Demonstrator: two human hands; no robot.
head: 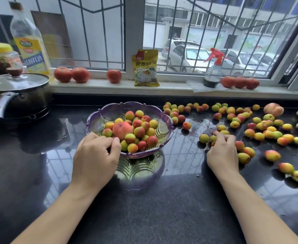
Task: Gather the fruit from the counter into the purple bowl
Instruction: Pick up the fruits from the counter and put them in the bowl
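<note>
Black desk point(39, 173) fills lower frame; purple bowl point(164, 118) centre, w/ small fruit + peach point(122, 129). Left hand point(93, 155) fingers curled on near rim. Right hand point(223, 152) at centre-right, fingers curled over loose apricots point(204, 138)

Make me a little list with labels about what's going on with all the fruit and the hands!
bowl: purple bowl, partly filled with small fruit and one peach
counter: many small fruit scattered right of the bowl, plus one big peach
left hand: fingers curled over the bowl's near rim
right hand: curled over small fruit on the counter
windowsill: tomatoes, yellow packet, spray bottle
</note>
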